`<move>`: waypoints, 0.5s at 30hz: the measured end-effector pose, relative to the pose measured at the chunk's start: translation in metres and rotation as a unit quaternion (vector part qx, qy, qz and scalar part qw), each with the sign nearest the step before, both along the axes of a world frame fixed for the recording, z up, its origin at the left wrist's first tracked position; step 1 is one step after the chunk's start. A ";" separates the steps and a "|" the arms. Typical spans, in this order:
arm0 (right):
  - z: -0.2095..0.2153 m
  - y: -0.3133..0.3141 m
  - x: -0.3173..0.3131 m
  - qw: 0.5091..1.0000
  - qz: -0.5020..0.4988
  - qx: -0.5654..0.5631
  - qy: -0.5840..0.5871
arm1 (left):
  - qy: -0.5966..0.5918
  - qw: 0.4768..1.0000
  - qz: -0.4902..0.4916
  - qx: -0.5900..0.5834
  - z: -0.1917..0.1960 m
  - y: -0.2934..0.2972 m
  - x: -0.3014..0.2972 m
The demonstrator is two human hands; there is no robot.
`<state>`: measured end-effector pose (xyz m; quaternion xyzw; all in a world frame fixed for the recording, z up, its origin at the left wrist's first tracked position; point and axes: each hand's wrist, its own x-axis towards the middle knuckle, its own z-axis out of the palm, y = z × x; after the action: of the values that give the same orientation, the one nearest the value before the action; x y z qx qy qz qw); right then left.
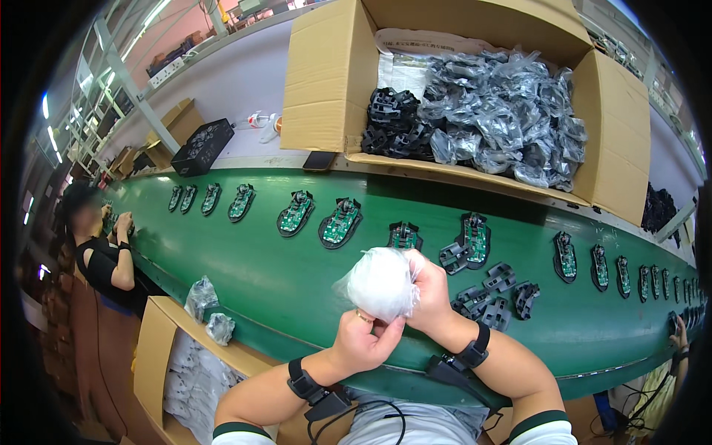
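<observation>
Both my hands are closed on a clear plastic bag (382, 282) with something white and rounded inside, held up over the green belt. My left hand (362, 343) pinches its lower edge. Along the right side my right hand (432, 293) grips the bag. Just beyond them sits a black base with a green circuit board (404, 235), partly covered by the bag. Close to my right hand, several loose black plastic parts (495, 302) lie in a cluster, one touching another black base with a circuit board (475, 239).
A row of circuit-board bases (341, 222) runs along the green belt (245, 256). Behind it stands a cardboard box (319, 96) of bagged grey parts. Two bagged pieces (200, 298) rest at the near edge, above another box (157, 371). Other people (104, 252) work at both ends.
</observation>
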<state>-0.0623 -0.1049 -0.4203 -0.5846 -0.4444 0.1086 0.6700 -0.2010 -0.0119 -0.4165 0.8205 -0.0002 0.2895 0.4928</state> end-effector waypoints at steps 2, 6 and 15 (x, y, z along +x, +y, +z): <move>-0.002 -0.004 0.007 0.997 0.072 0.001 0.028 | 0.003 0.998 0.003 -0.062 0.000 0.000 0.001; 0.010 -0.007 0.004 0.903 0.295 0.117 0.290 | -0.020 0.973 0.017 -0.227 -0.003 0.007 0.006; -0.008 0.003 0.005 0.992 0.043 0.058 0.103 | -0.010 0.997 0.004 0.074 0.003 0.008 0.000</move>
<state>-0.0571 -0.1024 -0.4287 -0.5105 -0.4039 0.1708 0.7396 -0.2015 -0.0037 -0.4133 0.8518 -0.0231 0.2986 0.4299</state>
